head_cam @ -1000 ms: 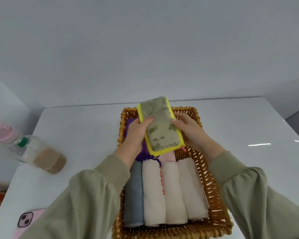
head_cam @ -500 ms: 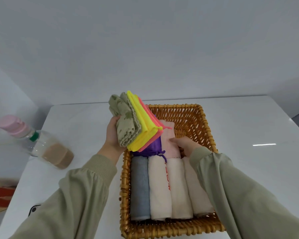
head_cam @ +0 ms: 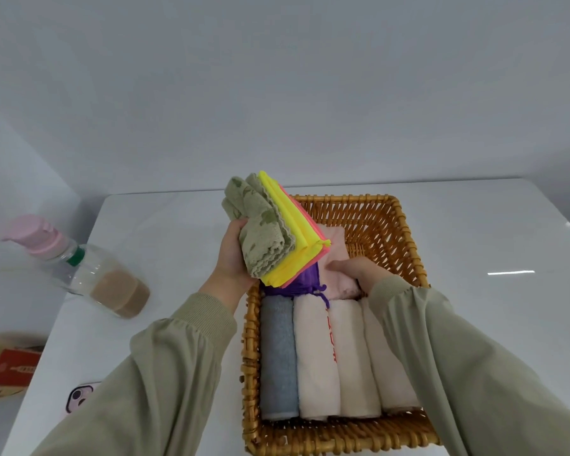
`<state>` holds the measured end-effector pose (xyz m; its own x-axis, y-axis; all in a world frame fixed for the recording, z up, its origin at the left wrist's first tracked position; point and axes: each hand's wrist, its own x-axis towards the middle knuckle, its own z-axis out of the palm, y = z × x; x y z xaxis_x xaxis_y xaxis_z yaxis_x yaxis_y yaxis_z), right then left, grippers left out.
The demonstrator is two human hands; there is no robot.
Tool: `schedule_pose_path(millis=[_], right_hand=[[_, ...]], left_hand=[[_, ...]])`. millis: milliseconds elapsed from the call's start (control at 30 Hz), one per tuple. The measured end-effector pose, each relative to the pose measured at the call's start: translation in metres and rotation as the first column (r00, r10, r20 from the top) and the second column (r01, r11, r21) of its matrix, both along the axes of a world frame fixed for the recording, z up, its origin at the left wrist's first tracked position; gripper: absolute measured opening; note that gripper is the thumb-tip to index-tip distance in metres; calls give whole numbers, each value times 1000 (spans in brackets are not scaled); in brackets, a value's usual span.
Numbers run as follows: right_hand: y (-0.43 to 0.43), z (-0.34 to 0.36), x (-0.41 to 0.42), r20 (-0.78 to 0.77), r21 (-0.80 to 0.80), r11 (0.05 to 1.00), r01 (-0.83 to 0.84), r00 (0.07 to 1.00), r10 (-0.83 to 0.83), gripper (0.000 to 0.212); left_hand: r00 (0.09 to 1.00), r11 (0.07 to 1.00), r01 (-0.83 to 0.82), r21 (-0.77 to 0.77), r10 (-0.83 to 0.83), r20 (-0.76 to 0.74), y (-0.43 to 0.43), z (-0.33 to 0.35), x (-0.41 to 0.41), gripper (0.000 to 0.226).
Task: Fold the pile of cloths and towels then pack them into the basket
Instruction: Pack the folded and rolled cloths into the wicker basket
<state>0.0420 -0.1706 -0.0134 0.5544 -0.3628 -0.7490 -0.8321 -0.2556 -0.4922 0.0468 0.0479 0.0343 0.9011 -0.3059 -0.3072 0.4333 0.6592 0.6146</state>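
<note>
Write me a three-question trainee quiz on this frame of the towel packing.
1. True or false: the stack of folded cloths lies inside the basket.
2. How many rolled towels lie side by side at the basket's near end? A two, B four, C six.
3. Fill in: the right hand touches the ___ cloth in the basket.

Key: 1 false, the left hand holds it up beside the basket; 2 B; 3 pink.
</note>
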Motion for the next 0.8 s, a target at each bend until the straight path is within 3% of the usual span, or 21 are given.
schedule_pose_path(millis=[133, 267, 367, 500, 633, 733, 800], right_hand=[[-17, 9, -1, 69, 167, 982, 88, 993, -101, 72], [-26, 34, -5, 48, 395, 908, 136, 985, -169, 47], [-29, 67, -8, 98, 449, 888, 104, 982, -164, 34], [-29, 102, -8, 192, 485, 873, 59, 966, -172, 34], [-5, 129, -6, 361, 500, 861, -86, 925, -117, 32], [25, 126, -4, 460, 502, 857, -119, 876, -148, 28], [43, 106, -3, 431, 558, 828, -64, 875, -222, 35]], left_hand=[[1000, 1000, 19, 10, -20, 21, 1, -2, 1, 33], [999, 999, 44, 5, -44, 7, 3, 2, 1, 33], [999, 999, 46, 3, -46, -27, 13, 11, 4, 40], [998, 998, -12, -60, 8, -61, 40, 17, 20, 41], [998, 993, -35, -112, 29, -61, 60, 18, 31, 38], [997, 992, -32, -119, 24, -69, 64, 22, 31, 37], [997, 987, -34, -157, 23, -70, 64, 24, 32, 38]])
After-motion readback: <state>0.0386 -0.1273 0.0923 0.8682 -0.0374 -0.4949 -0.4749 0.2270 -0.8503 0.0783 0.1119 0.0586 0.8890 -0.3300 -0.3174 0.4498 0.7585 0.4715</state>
